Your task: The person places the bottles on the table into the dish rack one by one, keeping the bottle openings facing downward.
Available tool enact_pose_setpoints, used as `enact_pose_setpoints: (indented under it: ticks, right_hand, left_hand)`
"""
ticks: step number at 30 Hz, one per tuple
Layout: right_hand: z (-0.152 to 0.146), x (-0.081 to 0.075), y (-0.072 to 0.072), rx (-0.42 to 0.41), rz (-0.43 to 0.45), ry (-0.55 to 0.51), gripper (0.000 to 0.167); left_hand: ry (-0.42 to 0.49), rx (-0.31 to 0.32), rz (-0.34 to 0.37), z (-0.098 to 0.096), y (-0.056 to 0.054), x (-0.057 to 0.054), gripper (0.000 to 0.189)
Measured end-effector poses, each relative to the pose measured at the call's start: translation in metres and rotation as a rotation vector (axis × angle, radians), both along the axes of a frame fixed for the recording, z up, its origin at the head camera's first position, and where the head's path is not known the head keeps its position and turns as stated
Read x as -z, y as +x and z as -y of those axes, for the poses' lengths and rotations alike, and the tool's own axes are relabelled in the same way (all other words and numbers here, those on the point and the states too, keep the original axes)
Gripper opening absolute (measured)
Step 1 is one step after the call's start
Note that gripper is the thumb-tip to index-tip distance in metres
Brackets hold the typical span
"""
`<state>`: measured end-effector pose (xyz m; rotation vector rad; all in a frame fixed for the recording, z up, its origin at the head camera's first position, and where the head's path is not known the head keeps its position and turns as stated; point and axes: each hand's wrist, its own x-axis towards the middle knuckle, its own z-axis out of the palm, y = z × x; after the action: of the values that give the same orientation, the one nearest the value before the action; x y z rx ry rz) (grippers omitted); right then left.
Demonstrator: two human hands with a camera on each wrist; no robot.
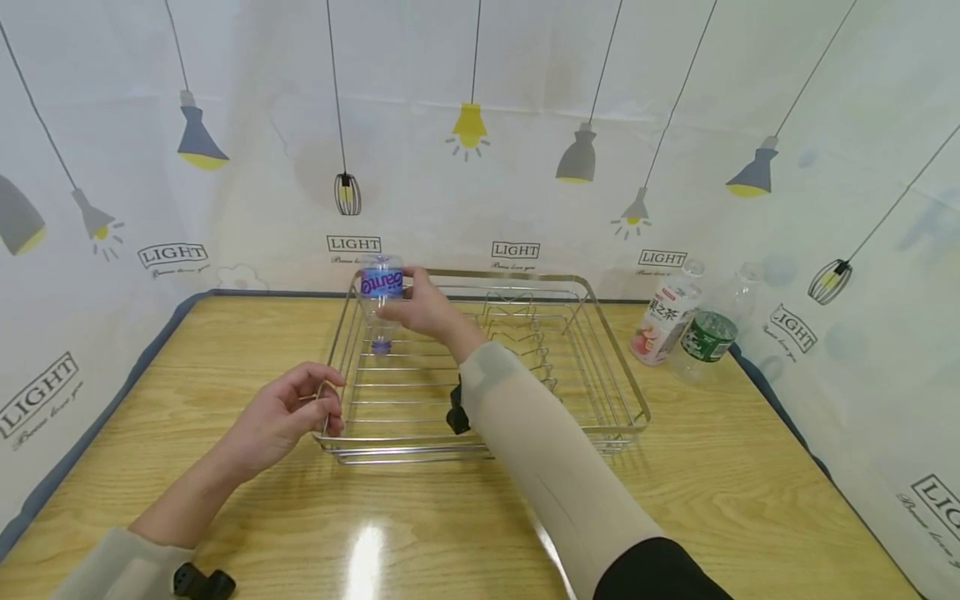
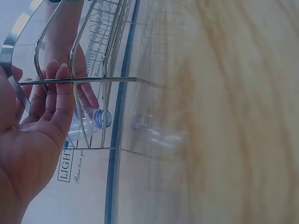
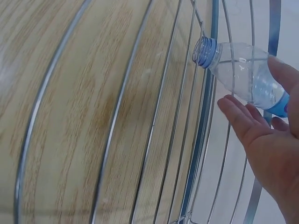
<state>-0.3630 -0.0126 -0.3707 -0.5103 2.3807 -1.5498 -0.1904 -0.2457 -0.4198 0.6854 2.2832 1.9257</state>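
Observation:
A wire dish rack (image 1: 420,439) lies on the wooden table. My left hand (image 1: 288,412) grips its left side near the front corner; in the left wrist view the fingers (image 2: 63,95) curl about the wires. Over the rack's far left part, my right hand (image 1: 427,310) holds a clear plastic bottle (image 1: 382,283) with a blue and purple label, thumb and fingers around its right side. The bottle is upside down, its blue-ringed neck (image 3: 205,52) low against the wires in the right wrist view. Whether the neck touches the wires I cannot tell.
Two more plastic bottles stand right of the rack: one with a white and pink label (image 1: 663,321), one with a green label (image 1: 708,336). A lamp-patterned sheet (image 1: 525,208) hangs behind and at both sides of the table (image 1: 420,525).

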Motion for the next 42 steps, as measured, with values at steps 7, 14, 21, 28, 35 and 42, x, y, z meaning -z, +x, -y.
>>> enact_pose_setpoints:
  ticks: [7, 14, 21, 28, 35, 42]
  right_hand:
    - [-0.0032, 0.0021, -0.0015, -0.032, 0.017, 0.008, 0.092]
    - [-0.0034, 0.0028, -0.0014, -0.040, 0.035, 0.015, 0.092]
    - [-0.0027, 0.0037, -0.0028, -0.048, 0.059, 0.009, 0.090]
    - [-0.0038, 0.0051, -0.0038, -0.063, 0.057, 0.024, 0.086]
    - [-0.0044, 0.0057, -0.0041, -0.056, 0.056, 0.038, 0.084]
    - [-0.0057, 0.0042, -0.0028, -0.057, 0.055, 0.029, 0.083]
  left_hand:
    - [-0.003, -0.004, -0.001, -0.0007, -0.0005, 0.0003, 0.025]
    - [0.003, -0.004, 0.001, -0.0005, -0.0003, 0.0014, 0.025]
    - [-0.020, -0.018, 0.004, -0.0010, 0.0000, 0.0004, 0.023]
    - [-0.021, -0.020, 0.012, -0.0016, 0.0003, 0.0003, 0.023]
    - [-0.031, -0.031, 0.023, -0.0019, 0.0008, -0.0004, 0.024]
    - [-0.034, -0.035, 0.024, -0.0023, 0.0014, -0.0012, 0.023]
